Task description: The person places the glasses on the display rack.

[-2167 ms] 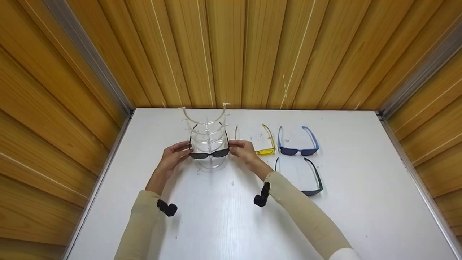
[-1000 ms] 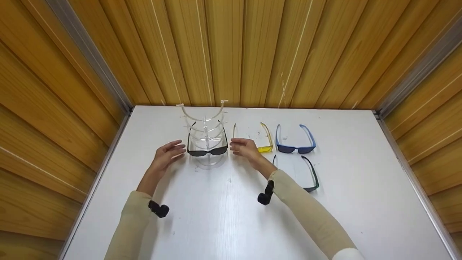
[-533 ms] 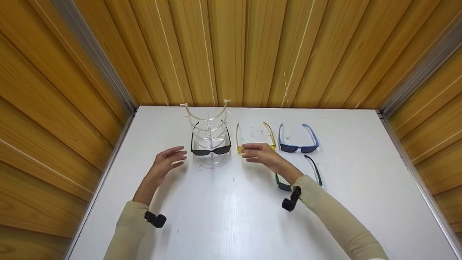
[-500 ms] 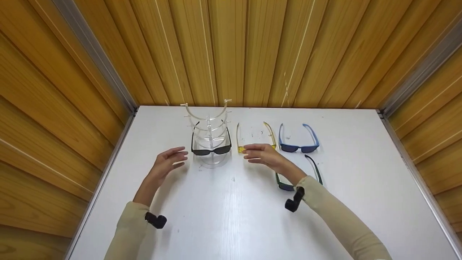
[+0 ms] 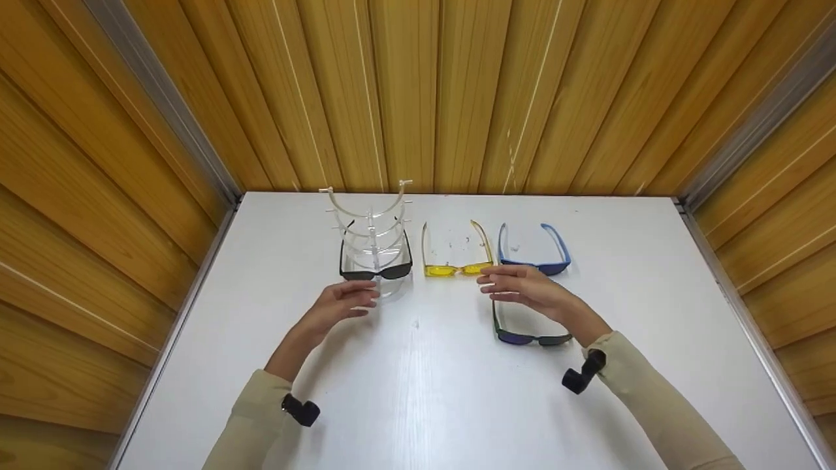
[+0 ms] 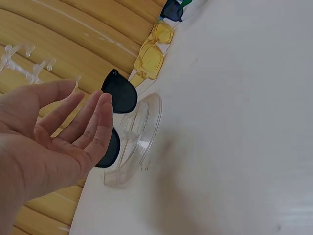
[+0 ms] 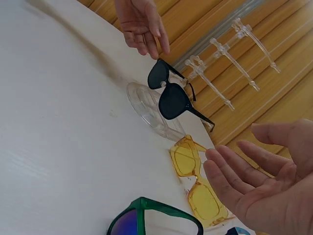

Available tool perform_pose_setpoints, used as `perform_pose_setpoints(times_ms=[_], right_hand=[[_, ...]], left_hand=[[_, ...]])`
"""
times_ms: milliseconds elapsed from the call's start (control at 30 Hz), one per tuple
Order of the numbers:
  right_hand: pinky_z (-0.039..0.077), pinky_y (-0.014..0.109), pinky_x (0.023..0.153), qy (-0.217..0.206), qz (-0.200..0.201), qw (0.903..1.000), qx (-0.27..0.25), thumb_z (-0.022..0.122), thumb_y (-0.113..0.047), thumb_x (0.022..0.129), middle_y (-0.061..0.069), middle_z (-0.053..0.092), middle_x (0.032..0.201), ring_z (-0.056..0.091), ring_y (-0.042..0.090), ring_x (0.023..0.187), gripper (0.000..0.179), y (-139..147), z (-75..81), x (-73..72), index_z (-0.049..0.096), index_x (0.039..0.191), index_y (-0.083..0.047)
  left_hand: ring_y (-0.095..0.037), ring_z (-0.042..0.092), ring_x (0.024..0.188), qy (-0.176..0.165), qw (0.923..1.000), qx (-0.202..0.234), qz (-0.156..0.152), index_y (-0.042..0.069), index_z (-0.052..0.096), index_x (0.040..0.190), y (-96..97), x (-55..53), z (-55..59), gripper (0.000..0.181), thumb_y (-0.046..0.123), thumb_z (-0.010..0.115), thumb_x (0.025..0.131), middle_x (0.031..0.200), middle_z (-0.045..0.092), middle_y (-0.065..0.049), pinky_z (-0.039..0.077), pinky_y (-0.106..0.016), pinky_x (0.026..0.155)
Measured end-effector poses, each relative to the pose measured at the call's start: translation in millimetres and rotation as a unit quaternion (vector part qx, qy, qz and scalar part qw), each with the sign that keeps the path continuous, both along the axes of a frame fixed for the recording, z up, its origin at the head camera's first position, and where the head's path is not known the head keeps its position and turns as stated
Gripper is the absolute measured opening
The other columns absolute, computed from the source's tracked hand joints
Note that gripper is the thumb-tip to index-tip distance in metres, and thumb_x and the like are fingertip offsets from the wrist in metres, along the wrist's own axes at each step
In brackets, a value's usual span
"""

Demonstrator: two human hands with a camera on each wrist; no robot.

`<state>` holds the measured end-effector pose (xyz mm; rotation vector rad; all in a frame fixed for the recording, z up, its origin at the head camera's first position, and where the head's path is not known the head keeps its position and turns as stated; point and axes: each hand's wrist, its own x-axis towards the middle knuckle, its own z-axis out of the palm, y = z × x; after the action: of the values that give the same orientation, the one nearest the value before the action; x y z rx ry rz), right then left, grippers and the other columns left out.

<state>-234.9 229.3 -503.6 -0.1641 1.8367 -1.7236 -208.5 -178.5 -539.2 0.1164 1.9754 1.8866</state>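
Observation:
Black sunglasses [image 5: 396, 271] hang on the lowest tier of a clear, multi-tier eyewear stand [image 5: 373, 231]. My left hand [image 5: 336, 308], empty with fingers loosely bent, hovers in front of them and overlaps one lens in the head view. Yellow-lensed glasses [image 5: 442, 270] lie unfolded right of the stand. To their right are blue-framed sunglasses [image 5: 555, 268], and nearer me green-framed sunglasses [image 5: 516, 338], both unfolded. My right hand [image 5: 532, 292] holds nothing; its relaxed fingers reach above the gap between these three pairs, hiding parts of the blue and green ones.
The white table [image 5: 418, 391] runs up to a wood-panelled wall [image 5: 408, 98] at the back, with similar panels on both sides. Higher tiers of the stand, thin curved arms with pegs [image 7: 252, 41], rise behind the black sunglasses.
Both hands released the black sunglasses, which stay on the stand. My right hand moved right, past the yellow glasses toward the blue and green pairs. My left drew back, then moved right before the stand.

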Motion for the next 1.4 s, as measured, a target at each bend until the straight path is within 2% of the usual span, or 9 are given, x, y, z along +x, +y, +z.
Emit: perform_pose_setpoints(times_ms=[167, 367, 500, 667, 900, 1000, 1100, 1267, 1400], right_hand=[[0.052, 0.033, 0.111, 0.016, 0.006, 0.9999, 0.001, 0.055, -0.022, 0.107, 0.018, 0.058, 0.147, 0.064, 0.019, 0.127, 0.051, 35, 1.3, 7.7, 0.045, 0.150, 0.004], [0.053, 0.028, 0.109, 0.015, -0.002, 0.9999, 0.004, 0.052, -0.023, 0.108, 0.008, 0.063, 0.143, 0.064, 0.013, 0.125, 0.050, 78, 0.1, 23.2, 0.045, 0.151, 0.002], [0.053, 0.027, 0.108, 0.011, -0.019, 0.9997, -0.013, 0.051, -0.022, 0.109, 0.001, 0.066, 0.139, 0.065, 0.012, 0.125, 0.045, 104, -0.5, 32.0, 0.050, 0.149, -0.002], [0.053, 0.028, 0.108, 0.002, -0.037, 0.9983, -0.046, 0.048, -0.017, 0.109, 0.000, 0.068, 0.137, 0.065, 0.011, 0.125, 0.034, 130, -5.0, 41.2, 0.060, 0.141, -0.012], [0.052, 0.028, 0.109, -0.027, -0.066, 0.9963, -0.049, 0.047, -0.018, 0.110, 0.000, 0.067, 0.139, 0.064, 0.009, 0.126, 0.036, 156, -25.6, 51.8, 0.056, 0.144, -0.011], [0.052, 0.029, 0.108, -0.044, -0.079, 0.9941, -0.059, 0.048, -0.017, 0.110, 0.001, 0.067, 0.138, 0.065, 0.010, 0.125, 0.034, 163, -35.1, 54.5, 0.060, 0.141, -0.014], [0.052, 0.031, 0.109, -0.053, -0.076, 0.9921, -0.084, 0.046, -0.013, 0.110, 0.003, 0.067, 0.138, 0.065, 0.012, 0.126, 0.036, 165, -43.4, 58.1, 0.058, 0.144, -0.010], [0.050, 0.034, 0.112, -0.075, -0.072, 0.9889, -0.107, 0.045, -0.008, 0.109, 0.008, 0.065, 0.140, 0.065, 0.015, 0.127, 0.051, 159, -54.1, 64.0, 0.032, 0.156, 0.005], [0.052, 0.032, 0.110, -0.102, -0.090, 0.9863, -0.093, 0.052, -0.008, 0.107, 0.004, 0.067, 0.136, 0.066, 0.013, 0.122, 0.060, 152, -59.7, 67.8, 0.025, 0.158, 0.006]], left_hand=[[-0.023, 0.070, 0.112, -0.002, 0.9988, 0.010, -0.048, -0.008, 0.055, 0.139, 30.8, 1.4, -2.8, 0.044, 0.013, 0.063, 0.101, 0.133, 0.067, -0.022, 0.052, -0.053, 0.109], [-0.021, 0.071, 0.110, -0.009, 0.9940, 0.031, -0.104, -0.008, 0.054, 0.140, 66.1, 3.9, -11.0, 0.045, 0.013, 0.062, 0.101, 0.129, 0.070, -0.017, 0.056, -0.047, 0.105], [-0.020, 0.072, 0.110, -0.028, 0.9907, 0.037, -0.128, -0.008, 0.050, 0.144, 89.8, 3.7, -13.0, 0.047, 0.009, 0.061, 0.101, 0.133, 0.066, -0.025, 0.055, -0.047, 0.106], [-0.025, 0.070, 0.114, -0.058, 0.9866, 0.038, -0.148, -0.006, 0.047, 0.147, 116.9, 3.4, -13.2, 0.049, 0.008, 0.059, 0.101, 0.139, 0.060, -0.031, 0.051, -0.053, 0.110], [-0.018, 0.070, 0.105, -0.085, 0.9844, 0.063, -0.140, -0.004, 0.043, 0.151, 149.0, 5.4, -24.0, 0.055, -0.001, 0.057, 0.098, 0.143, 0.054, -0.031, 0.055, -0.047, 0.106], [-0.021, 0.069, 0.108, -0.093, 0.9848, 0.069, -0.129, -0.002, 0.041, 0.153, 162.3, 4.3, -27.0, 0.057, 0.003, 0.060, 0.099, 0.145, 0.053, -0.029, 0.056, -0.045, 0.106], [-0.027, 0.068, 0.114, -0.105, 0.9849, 0.071, -0.118, 0.002, 0.040, 0.154, 174.7, 3.5, -29.1, 0.059, 0.006, 0.061, 0.099, 0.145, 0.052, -0.025, 0.055, -0.044, 0.107], [-0.024, 0.069, 0.111, -0.125, 0.9845, 0.074, -0.099, 0.005, 0.040, 0.155, 191.0, 3.1, -34.4, 0.061, 0.003, 0.061, 0.097, 0.143, 0.056, -0.022, 0.056, -0.043, 0.106], [-0.020, 0.069, 0.106, -0.130, 0.9843, 0.078, -0.090, 0.005, 0.040, 0.155, 199.1, 3.0, -39.0, 0.062, 0.001, 0.061, 0.097, 0.143, 0.057, -0.023, 0.056, -0.043, 0.106]])
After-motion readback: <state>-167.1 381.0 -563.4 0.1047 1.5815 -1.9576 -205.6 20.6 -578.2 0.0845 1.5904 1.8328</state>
